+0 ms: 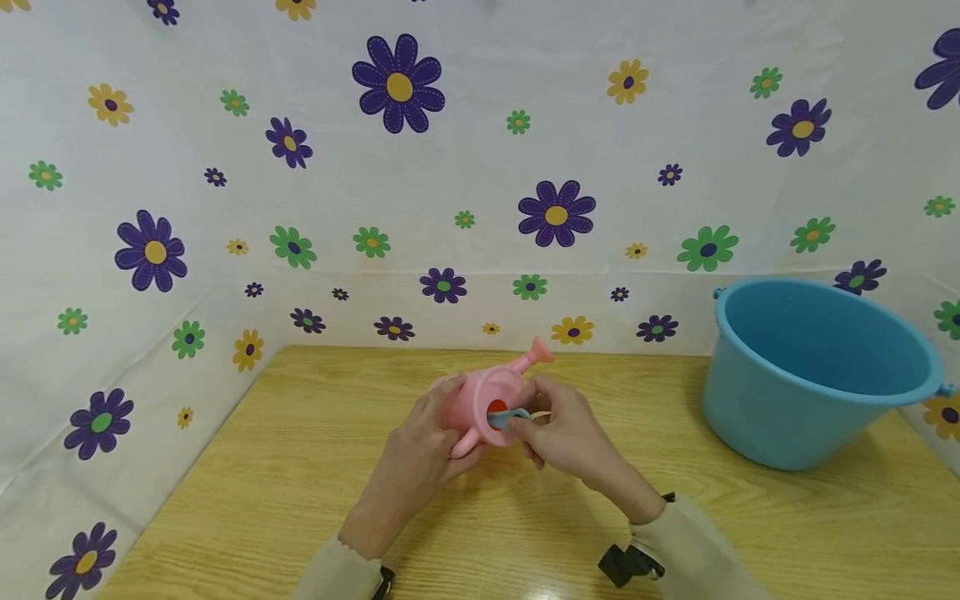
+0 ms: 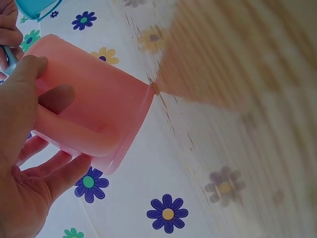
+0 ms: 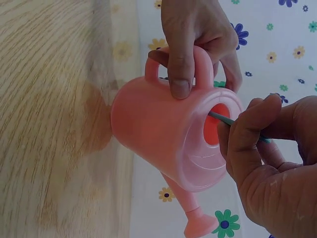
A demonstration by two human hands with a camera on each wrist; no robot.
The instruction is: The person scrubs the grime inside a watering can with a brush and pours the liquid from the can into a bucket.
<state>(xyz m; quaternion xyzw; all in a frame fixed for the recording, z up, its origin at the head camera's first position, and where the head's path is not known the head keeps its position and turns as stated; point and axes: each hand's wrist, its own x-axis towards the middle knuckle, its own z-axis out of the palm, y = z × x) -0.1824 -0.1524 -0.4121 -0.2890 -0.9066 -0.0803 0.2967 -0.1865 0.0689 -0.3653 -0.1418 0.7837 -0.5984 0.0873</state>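
Pink plastic watering can (image 1: pixel 467 404), tilted, over the wood-grained surface (image 1: pixel 285 483).
My left hand (image 1: pixel 422 450) grips its looped handle (image 3: pixel 203 69); my right hand (image 1: pixel 566 429) pinches a slender blue implement (image 1: pixel 506 417), one end inside the can's round opening (image 3: pixel 212 135).

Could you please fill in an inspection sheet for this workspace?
Surface: wood-grain table.
Job's things: pink watering can, tilted; slim blue implement, one end in the can's opening.
Clutter: blue bucket at the table's right, apart from the work.
Left hand: grips the watering can at its handle.
Right hand: pinches the implement.
Cables: nothing seen.
Surroundings: flower-print sheet behind the table.
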